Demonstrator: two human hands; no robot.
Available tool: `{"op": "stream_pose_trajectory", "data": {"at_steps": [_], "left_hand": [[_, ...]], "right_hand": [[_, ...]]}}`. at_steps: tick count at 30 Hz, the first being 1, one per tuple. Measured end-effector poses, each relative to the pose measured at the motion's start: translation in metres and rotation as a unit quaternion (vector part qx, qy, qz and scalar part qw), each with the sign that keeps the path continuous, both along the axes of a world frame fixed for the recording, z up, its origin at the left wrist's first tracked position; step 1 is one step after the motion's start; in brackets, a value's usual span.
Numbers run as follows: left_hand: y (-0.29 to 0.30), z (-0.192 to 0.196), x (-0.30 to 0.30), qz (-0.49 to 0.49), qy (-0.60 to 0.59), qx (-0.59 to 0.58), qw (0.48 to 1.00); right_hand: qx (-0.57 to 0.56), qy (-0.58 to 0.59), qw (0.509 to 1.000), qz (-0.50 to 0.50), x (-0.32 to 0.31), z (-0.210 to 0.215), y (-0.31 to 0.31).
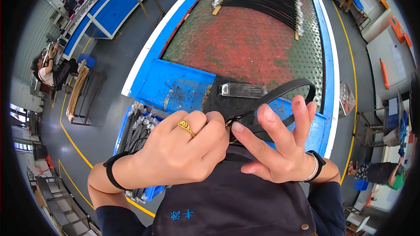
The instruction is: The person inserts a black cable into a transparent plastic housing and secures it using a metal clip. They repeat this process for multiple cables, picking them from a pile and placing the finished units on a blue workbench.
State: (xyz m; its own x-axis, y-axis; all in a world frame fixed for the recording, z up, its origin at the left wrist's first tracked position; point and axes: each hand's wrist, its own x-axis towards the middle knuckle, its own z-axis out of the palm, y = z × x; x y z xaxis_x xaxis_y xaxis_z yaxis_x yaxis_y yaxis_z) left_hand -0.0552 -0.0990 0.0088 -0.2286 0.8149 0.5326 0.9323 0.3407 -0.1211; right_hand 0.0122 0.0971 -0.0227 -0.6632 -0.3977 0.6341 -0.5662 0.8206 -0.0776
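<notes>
A thin black belt point(286, 88) curves in a loop above the near edge of the work table, rising to the right and bending back behind my right fingers. My left hand point(186, 144) is closed round its end, at a small dark buckle point(232, 120) partly hidden by the fingers. My right hand point(280, 150) has its fingers spread, with one fingertip touching the belt beside the buckle. Just beyond my hands, a clear rectangular block point(243, 90) lies on a black pad point(215, 94).
A row of black belts with plastic-wrapped ends point(258, 2) lies across wooden strips on the red-green table top point(227, 39). Left of me, a blue crate point(120, 136) holds more wrapped belts. Pink and green strips lie at the far end. Other people sit or stand at distant benches.
</notes>
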Motion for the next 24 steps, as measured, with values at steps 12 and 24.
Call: {"op": "stream_pose_trajectory", "data": {"at_steps": [12, 24], "left_hand": [[0.0, -0.002, -0.001, -0.012, 0.015, -0.017, 1.0], [-0.04, 0.003, -0.011, 0.057, -0.093, 0.012, 0.994]], "right_hand": [[-0.027, -0.027, 0.999, 0.023, 0.0, 0.006, 0.007], [-0.151, -0.044, 0.969, -0.192, 0.013, -0.045, 0.078]]}}
